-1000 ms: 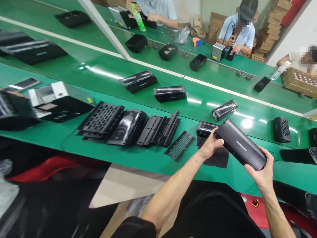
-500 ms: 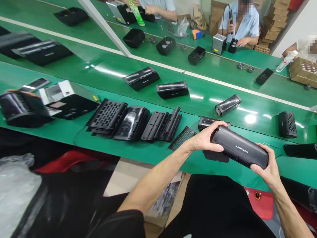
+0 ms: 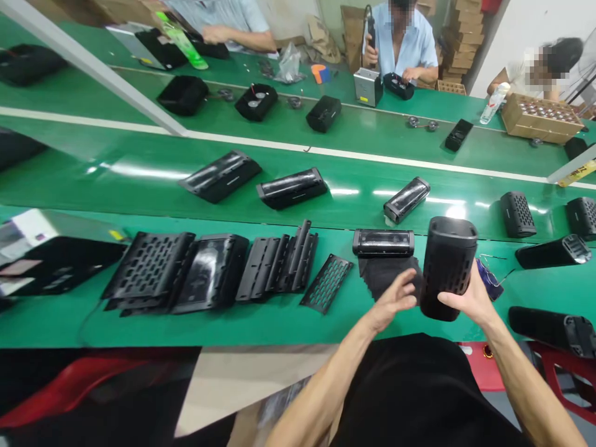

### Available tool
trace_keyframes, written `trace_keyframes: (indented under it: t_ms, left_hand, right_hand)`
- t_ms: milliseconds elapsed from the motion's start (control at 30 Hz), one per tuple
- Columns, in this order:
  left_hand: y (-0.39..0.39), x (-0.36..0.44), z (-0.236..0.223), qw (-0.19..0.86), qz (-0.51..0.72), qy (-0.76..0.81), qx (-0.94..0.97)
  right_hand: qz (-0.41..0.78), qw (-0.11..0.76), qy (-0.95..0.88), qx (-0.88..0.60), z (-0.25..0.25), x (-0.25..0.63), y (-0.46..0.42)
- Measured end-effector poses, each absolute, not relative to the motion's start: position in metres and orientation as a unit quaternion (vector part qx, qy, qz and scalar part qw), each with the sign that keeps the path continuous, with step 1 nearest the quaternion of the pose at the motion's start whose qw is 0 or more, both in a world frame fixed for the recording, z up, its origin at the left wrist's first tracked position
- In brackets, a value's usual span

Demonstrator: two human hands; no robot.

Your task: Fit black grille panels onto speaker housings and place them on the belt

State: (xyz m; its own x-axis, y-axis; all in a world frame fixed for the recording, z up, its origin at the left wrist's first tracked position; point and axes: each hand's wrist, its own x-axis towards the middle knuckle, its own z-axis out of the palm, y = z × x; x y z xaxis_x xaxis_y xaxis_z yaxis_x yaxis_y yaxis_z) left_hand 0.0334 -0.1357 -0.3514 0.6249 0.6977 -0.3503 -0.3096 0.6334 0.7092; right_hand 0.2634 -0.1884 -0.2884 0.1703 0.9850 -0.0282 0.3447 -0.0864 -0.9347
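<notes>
A black speaker (image 3: 447,254) with a slotted grille stands nearly upright above the bench, its end face turned up. My right hand (image 3: 471,301) grips it low on its right side, thumb across the front. Just left of it is my left hand (image 3: 393,303), fingers apart and holding nothing. Behind that hand lie dark flat sheets (image 3: 379,273), partly covered, and a speaker with a shiny front (image 3: 382,242). Farther left, a loose perforated grille (image 3: 327,282) lies flat on the green bench.
Left along the bench are slotted black panels (image 3: 274,264), stacked grilles (image 3: 149,264) and a metal-sided box (image 3: 60,254). Several speakers lie on the green conveyor (image 3: 347,214) beyond. More speakers (image 3: 552,329) are at right. Across the line, a person in a light-blue shirt (image 3: 405,43) works on a black housing.
My left hand has let go of the speaker and opened. My right hand has turned the speaker from lying lengthwise to nearly upright. The camera view has shifted to the right.
</notes>
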Motion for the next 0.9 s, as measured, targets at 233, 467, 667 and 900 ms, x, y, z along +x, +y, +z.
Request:
trace_keyframes:
  t_ms: [233, 467, 667, 900]
  left_hand:
    - [-0.092, 0.023, -0.304, 0.689, 0.295, 0.349, 0.563]
    - [-0.128, 0.008, -0.313, 0.682, 0.329, 0.401, 0.516]
    - [-0.134, 0.004, -0.316, 0.658, 0.315, 0.428, 0.533]
    - [-0.139, -0.002, -0.330, 0.697, 0.241, 0.451, 0.502]
  right_hand:
    - [0.235, 0.121, -0.737, -0.622, -0.263, 0.285, -0.194]
    - [0.390, 0.299, -0.563, -0.664, -0.294, 0.309, -0.236]
    - [0.455, 0.380, -0.443, -0.673, -0.307, 0.292, -0.255]
    - [0.551, 0.351, -0.374, -0.659, -0.303, 0.293, -0.244]
